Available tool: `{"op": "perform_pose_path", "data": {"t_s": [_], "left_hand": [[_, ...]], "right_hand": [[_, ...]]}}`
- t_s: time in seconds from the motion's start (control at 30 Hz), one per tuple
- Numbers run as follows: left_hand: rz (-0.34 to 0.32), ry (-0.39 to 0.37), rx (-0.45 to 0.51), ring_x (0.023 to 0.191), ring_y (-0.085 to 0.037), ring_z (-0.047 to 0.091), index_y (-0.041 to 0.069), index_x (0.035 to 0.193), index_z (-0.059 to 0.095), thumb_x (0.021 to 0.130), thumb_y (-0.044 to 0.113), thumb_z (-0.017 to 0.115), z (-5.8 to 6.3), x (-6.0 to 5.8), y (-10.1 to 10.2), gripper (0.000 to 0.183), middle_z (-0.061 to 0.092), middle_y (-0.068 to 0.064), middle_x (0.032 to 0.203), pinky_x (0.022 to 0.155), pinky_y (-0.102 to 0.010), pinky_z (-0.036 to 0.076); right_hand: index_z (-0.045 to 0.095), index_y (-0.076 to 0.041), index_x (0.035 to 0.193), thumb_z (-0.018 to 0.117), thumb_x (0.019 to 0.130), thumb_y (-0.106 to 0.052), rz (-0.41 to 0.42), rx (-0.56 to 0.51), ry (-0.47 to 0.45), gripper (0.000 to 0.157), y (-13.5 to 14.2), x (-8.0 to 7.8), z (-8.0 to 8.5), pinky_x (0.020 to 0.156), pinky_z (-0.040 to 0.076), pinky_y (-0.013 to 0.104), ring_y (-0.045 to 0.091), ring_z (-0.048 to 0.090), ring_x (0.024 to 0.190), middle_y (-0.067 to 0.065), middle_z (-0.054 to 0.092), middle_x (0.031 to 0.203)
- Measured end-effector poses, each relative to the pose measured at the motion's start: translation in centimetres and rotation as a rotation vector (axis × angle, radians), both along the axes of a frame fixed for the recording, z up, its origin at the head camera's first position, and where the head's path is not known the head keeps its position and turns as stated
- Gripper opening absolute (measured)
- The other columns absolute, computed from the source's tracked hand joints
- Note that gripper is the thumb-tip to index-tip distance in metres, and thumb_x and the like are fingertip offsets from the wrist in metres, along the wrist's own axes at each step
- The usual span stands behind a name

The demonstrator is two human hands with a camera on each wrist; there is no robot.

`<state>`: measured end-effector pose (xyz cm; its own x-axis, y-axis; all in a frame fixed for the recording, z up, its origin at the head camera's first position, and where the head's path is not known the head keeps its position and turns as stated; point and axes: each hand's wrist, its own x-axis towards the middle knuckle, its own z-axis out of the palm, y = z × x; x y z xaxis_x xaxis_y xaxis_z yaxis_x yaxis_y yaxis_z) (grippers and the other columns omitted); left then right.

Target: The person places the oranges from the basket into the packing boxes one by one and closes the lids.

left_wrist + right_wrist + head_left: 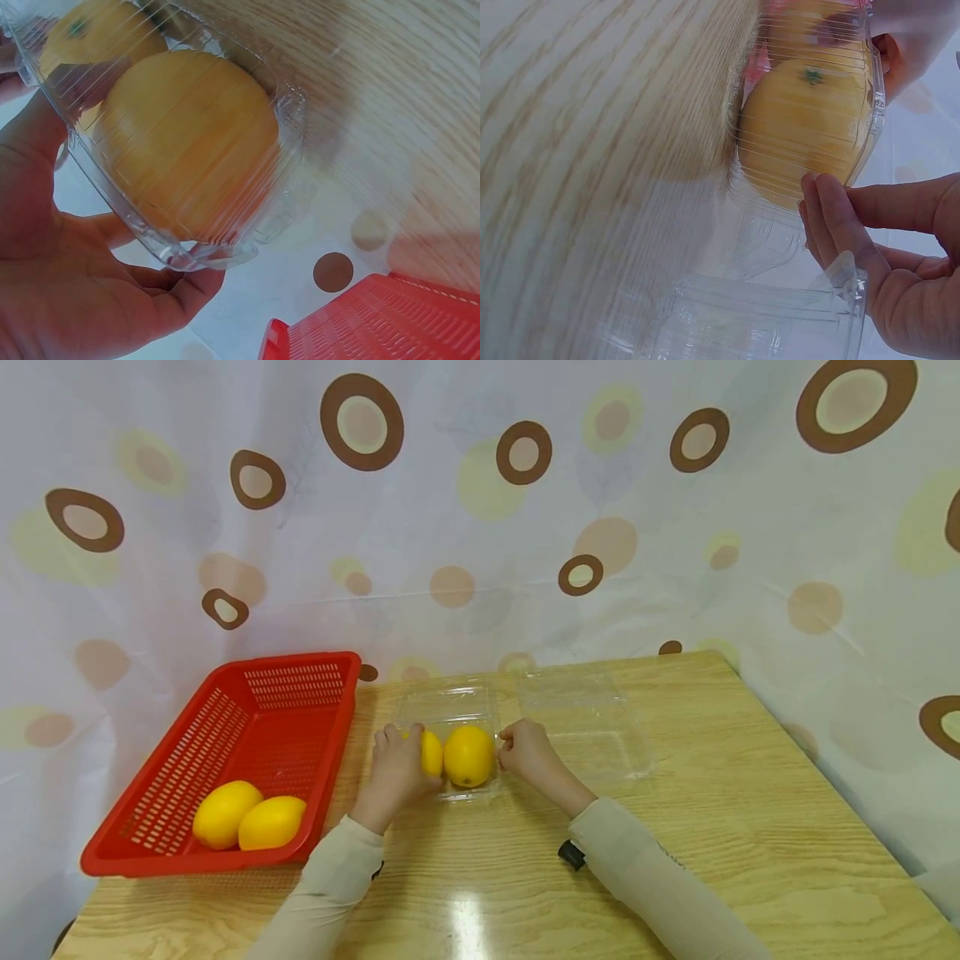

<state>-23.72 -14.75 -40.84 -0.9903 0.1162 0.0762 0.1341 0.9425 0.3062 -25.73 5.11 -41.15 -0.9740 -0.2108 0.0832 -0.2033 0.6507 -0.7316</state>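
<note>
Two yellow oranges sit side by side in an open clear plastic clamshell box [450,693] on the table. My left hand [397,768] is over the left orange [431,753], with the thumb between the two fruits and the fingers at the box's outer end, as the left wrist view shows. The right orange [469,757] has a green stem end. My right hand [534,758] pinches the box's right rim between thumb and fingers, close to that fruit in the right wrist view.
A red plastic basket [341,752] stands on the left with two more yellow fruits [247,818] at its near end. A second clear clamshell box [592,735] lies open to the right. Behind the wooden table [712,827] hangs a patterned curtain [450,510].
</note>
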Motion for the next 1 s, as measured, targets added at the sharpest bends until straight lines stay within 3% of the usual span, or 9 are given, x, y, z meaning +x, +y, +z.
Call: {"op": "perform_pose_path", "data": {"t_s": [0.3, 0.57, 0.67, 0.77, 0.87, 1.0], "left_hand": [[0.021, -0.042, -0.048, 0.108, -0.044, 0.035, -0.005, 0.139, 0.043, 0.069, 0.029, 0.084, 0.2, -0.1, 0.4, 0.088, 0.039, -0.032, 0.115, 0.094, -0.049, 0.036], [0.047, -0.027, -0.021, 0.111, -0.046, 0.036, -0.013, 0.141, 0.034, 0.072, 0.03, 0.083, 0.1, 0.2, 0.4, 0.095, 0.039, -0.036, 0.121, 0.096, -0.05, 0.036], [0.071, -0.022, 0.037, 0.11, -0.045, 0.038, -0.015, 0.138, 0.036, 0.074, 0.028, 0.082, 0.5, 0.3, 0.1, 0.089, 0.041, -0.034, 0.118, 0.094, -0.05, 0.038], [0.097, -0.046, 0.147, 0.113, -0.045, 0.038, -0.015, 0.14, 0.033, 0.081, 0.023, 0.076, 1.0, 0.2, -0.5, 0.082, 0.04, -0.034, 0.121, 0.096, -0.051, 0.038], [0.117, -0.09, 0.298, 0.123, -0.047, 0.034, -0.016, 0.143, 0.025, 0.09, 0.017, 0.065, 1.3, -0.2, -1.0, 0.074, 0.033, -0.036, 0.133, 0.104, -0.052, 0.034], [0.136, -0.146, 0.45, 0.136, -0.048, 0.023, -0.017, 0.145, 0.014, 0.094, 0.014, 0.054, 1.1, -1.0, -1.7, 0.071, 0.019, -0.037, 0.147, 0.112, -0.054, 0.022]], "right_hand": [[0.065, 0.016, 0.108, 0.064, 0.079, 0.008, 0.008, -0.013, -0.027, 0.029, -0.1, 0.0, 0.0, 0.052, 0.042, 0.019, 0.011, 0.052, 0.053, 0.007, 0.062, 0.061], [0.066, 0.015, 0.102, 0.059, 0.078, 0.007, -0.002, 0.045, 0.02, 0.026, -0.2, 0.1, 0.2, 0.052, 0.036, 0.02, 0.013, 0.043, 0.055, 0.013, 0.062, 0.073], [0.063, 0.017, 0.106, 0.057, 0.078, 0.006, -0.009, 0.081, 0.029, 0.03, -0.4, 0.1, 0.4, 0.058, 0.046, 0.026, 0.021, 0.053, 0.065, 0.018, 0.064, 0.082], [0.057, 0.02, 0.115, 0.051, 0.081, 0.007, -0.014, 0.089, 0.016, 0.037, -0.7, 0.0, 0.5, 0.076, 0.054, 0.038, 0.034, 0.063, 0.087, 0.026, 0.065, 0.095], [0.048, 0.021, 0.124, 0.045, 0.083, 0.007, -0.028, 0.056, -0.023, 0.043, -1.0, -0.1, 0.5, 0.091, 0.049, 0.046, 0.043, 0.057, 0.11, 0.034, 0.059, 0.115], [0.036, 0.021, 0.134, 0.04, 0.091, 0.003, -0.035, -0.016, -0.089, 0.047, -1.3, -0.5, 0.4, 0.103, 0.039, 0.05, 0.047, 0.043, 0.127, 0.037, 0.044, 0.134]]}}
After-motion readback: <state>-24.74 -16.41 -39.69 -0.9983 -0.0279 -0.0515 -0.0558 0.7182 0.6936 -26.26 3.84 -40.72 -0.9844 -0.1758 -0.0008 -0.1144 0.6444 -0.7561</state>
